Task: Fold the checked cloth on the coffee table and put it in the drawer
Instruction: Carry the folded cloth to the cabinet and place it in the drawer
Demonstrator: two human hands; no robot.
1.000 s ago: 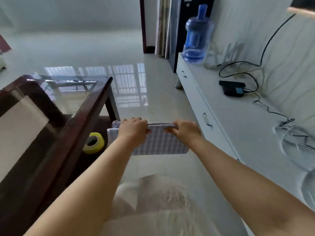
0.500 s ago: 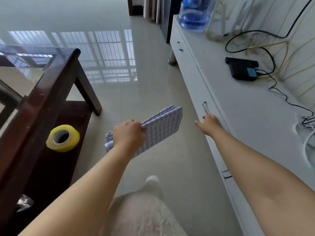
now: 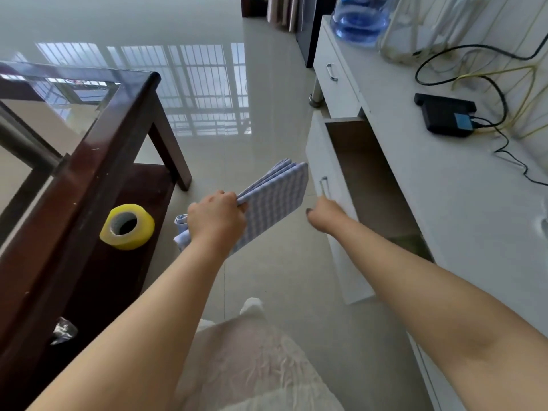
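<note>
Left hand grips the folded checked cloth in mid-air beside the open drawer; right hand is at the handle, its finger state hidden. The cloth's long axis points up-right toward the drawer; best entered flat, layers kept pinched.

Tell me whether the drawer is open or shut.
Open: the drawer is pulled out from the cabinet, its brown inside showing.

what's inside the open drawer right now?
The open drawer shows only bare brown floor along its visible stretch. Its near end is hidden behind the right forearm and darkened; the checked cloth is outside, held in the left hand.
</note>
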